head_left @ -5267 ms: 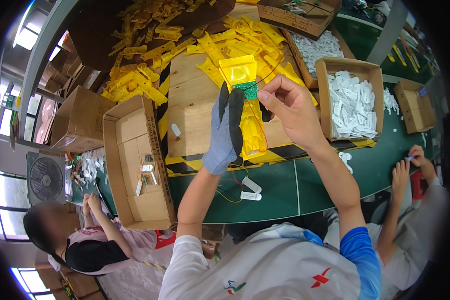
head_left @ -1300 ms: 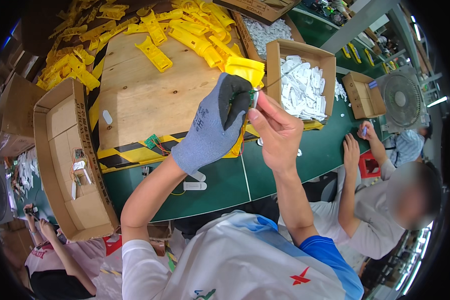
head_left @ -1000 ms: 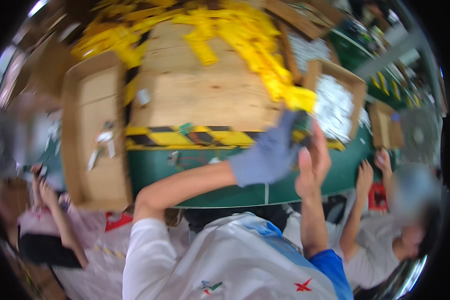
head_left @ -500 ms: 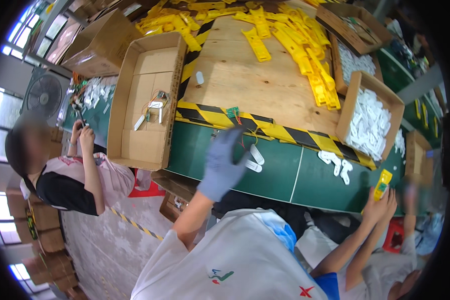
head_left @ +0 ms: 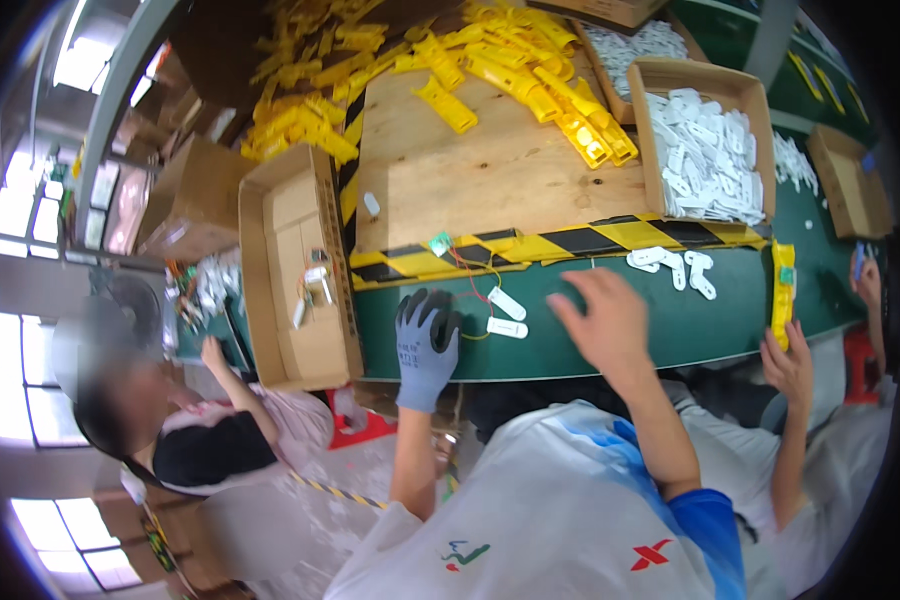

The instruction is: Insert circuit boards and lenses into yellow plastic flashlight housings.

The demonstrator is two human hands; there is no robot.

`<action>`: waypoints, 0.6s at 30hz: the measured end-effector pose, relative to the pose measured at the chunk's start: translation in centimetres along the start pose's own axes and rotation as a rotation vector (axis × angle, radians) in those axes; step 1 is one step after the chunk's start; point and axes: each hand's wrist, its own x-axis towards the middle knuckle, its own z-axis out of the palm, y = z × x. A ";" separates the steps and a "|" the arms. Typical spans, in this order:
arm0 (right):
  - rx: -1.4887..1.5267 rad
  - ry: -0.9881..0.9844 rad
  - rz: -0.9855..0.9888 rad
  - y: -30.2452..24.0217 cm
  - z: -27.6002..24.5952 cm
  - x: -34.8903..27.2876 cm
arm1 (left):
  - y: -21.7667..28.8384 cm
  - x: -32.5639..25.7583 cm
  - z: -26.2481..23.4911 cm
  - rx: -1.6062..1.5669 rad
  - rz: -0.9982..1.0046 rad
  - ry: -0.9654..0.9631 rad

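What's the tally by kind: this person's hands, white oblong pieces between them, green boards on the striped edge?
Gloved left hand: 1
Bare right hand: 1
White oblong pieces: 2
Green board on striped edge: 1
Total: 5

Circuit board on striped tape, covers before it, carton left, box right

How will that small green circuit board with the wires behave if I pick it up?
The green circuit board itself is probably stiff and light, being a small flat plate. Its thin wires look floppy, since they curve loosely. They seem to lead toward the two white pieces, so lifting might drag those along.
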 end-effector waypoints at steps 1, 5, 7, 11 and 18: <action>0.004 -0.079 0.019 -0.4 2.2 0.3 | -0.4 0.7 0.5 0.098 0.015 0.086; -0.029 -0.142 -0.021 -1.6 5.4 0.8 | 3.7 8.7 1.1 0.107 0.076 0.284; -0.106 -0.161 -0.062 -1.3 5.5 0.2 | 6.4 14.7 3.0 -0.002 0.129 0.271; -0.023 -0.095 -0.075 -2.2 5.6 -0.9 | 6.9 25.8 6.6 0.107 0.360 0.230; -0.098 -0.199 -0.077 -3.0 6.2 -0.7 | 6.3 31.1 10.8 0.510 0.236 -0.264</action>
